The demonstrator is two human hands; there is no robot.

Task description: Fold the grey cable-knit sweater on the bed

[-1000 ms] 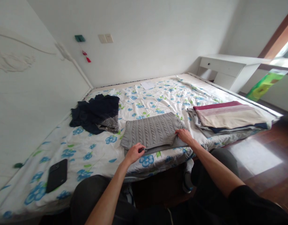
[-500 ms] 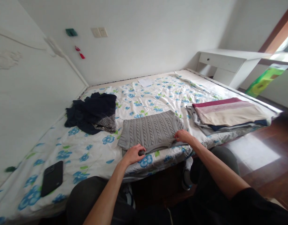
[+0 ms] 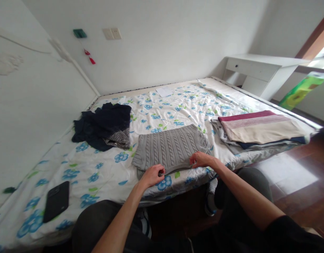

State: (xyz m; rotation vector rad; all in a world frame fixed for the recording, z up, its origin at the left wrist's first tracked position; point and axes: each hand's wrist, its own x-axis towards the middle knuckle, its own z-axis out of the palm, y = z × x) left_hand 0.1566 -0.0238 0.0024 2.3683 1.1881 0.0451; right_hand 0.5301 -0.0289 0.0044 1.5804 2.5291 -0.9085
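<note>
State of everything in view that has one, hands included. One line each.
Grey knit: folded, lying flat
Dark garment: crumpled
Clothes stack: folded
Phone: back up
Bedsheet: wrinkled
Desk drawer: closed
Left hand: curled at knit's hem, grip unclear
Right hand: same

Landmark: bed (image 3: pixel 125 188) | rear: white wall (image 3: pixel 164 42) | far right corner: white desk (image 3: pixel 259 68) | right: daylit window (image 3: pixel 322 58), glossy reddish-brown floor (image 3: pixel 306 193)
</note>
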